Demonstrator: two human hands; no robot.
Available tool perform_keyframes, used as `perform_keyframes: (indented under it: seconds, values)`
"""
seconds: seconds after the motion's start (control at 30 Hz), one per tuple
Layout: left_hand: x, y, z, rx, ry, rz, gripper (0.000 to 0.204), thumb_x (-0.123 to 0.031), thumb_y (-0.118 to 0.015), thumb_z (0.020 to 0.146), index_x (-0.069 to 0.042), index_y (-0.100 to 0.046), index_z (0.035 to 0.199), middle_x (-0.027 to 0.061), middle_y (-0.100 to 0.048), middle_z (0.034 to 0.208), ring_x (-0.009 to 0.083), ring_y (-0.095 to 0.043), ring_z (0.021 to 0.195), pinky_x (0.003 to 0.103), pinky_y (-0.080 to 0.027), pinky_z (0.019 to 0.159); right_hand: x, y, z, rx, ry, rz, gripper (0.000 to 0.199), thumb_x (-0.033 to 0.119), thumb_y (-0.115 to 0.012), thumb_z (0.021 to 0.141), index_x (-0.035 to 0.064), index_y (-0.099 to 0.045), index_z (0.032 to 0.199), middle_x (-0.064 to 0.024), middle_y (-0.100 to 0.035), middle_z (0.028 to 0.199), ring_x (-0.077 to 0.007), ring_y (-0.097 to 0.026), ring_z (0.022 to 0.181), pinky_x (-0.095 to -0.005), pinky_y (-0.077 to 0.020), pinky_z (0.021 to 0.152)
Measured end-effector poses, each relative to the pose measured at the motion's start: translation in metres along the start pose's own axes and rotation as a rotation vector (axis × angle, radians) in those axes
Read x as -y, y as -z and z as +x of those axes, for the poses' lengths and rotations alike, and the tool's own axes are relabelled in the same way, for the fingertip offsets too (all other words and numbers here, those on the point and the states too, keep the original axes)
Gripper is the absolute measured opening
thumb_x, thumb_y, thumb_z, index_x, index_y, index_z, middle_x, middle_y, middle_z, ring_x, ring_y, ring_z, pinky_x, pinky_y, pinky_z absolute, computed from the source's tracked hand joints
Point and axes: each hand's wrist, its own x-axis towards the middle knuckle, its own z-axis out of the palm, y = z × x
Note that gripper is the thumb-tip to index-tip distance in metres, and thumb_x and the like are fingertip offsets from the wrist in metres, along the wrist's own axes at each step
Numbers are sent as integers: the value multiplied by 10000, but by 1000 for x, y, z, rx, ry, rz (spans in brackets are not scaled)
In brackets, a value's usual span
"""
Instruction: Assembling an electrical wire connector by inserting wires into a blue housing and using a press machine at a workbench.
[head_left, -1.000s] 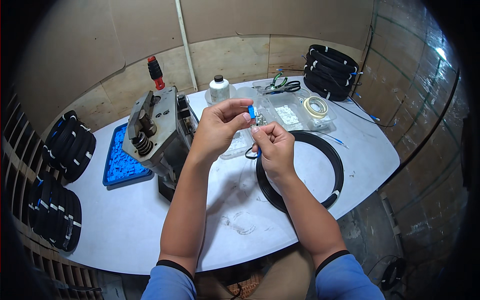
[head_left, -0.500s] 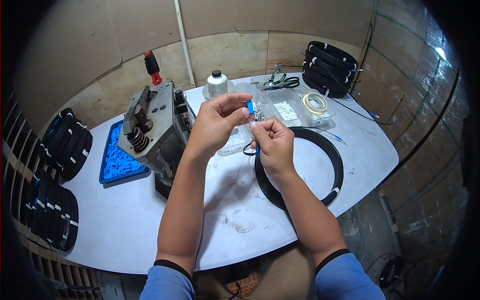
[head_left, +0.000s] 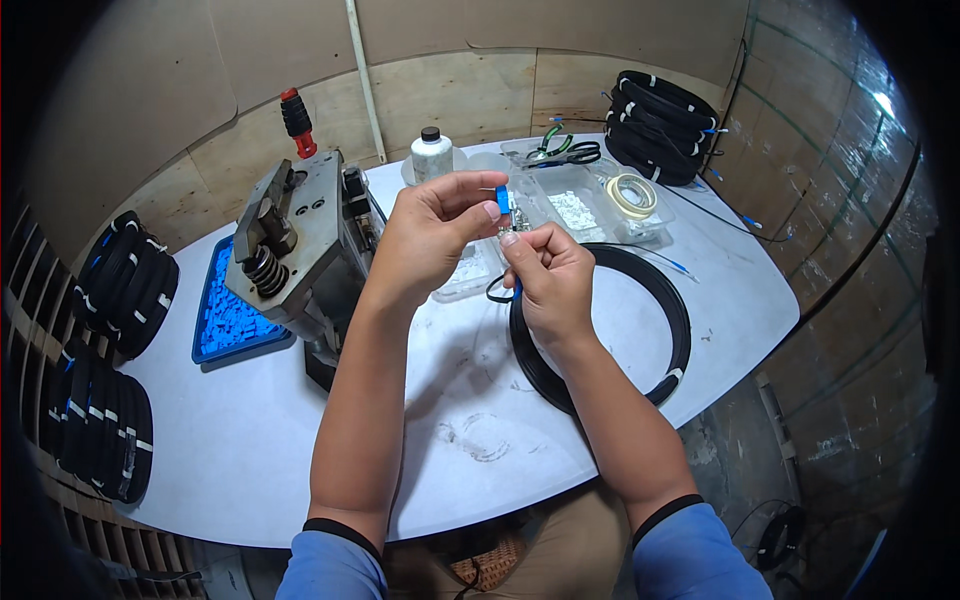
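My left hand [head_left: 425, 235] pinches a small blue plastic connector piece [head_left: 503, 199] between thumb and fingers, holding it upright over the middle of the table. Just below it, my right hand [head_left: 556, 288] is closed on the end of a thin black cable [head_left: 493, 290] with a blue section. The cable's tip points up at the underside of the blue piece; whether the two touch is too small to tell. Beneath the right forearm lies a coil of black cable [head_left: 683, 320] with a white tape band.
A metal press [head_left: 310, 225] with a spring stands left, beside a blue tray [head_left: 205, 330] of blue pieces. Behind my hands are clear boxes of white parts [head_left: 572, 212], a tape roll [head_left: 632, 197], scissors [head_left: 575, 154] and a bottle [head_left: 432, 158]. Coil stacks [head_left: 660, 130] flank the table.
The whole view has shifted slightly, so the table's things appear a little higher. Both hands keep the same grips, close together; the blue piece and cable stay nearly in place.
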Motion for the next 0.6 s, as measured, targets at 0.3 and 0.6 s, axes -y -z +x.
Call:
perform_keyframes:
  seconds: [0.3, 0.6]
  values:
    - [3, -1, -1, -23, 14, 8, 282, -45, -647, 866, 9, -614, 1141, 67, -666, 947, 129, -629, 857, 283, -522, 818, 0, 1, -1, -2, -7, 1, 137, 108, -675, 867, 23, -600, 791, 0, -600, 614, -35, -550, 530, -178, -425, 491]
    - [-1, -1, -1, -16, 14, 16, 272, -46, -650, 863, 13, -614, 1126, 68, -662, 942, 128, -625, 852, 279, -524, 802, -1, 2, -1, 9, -10, -5, 143, 120, -678, 870, 28, -599, 793, 1, -606, 625, -31, -552, 540, -176, -426, 496]
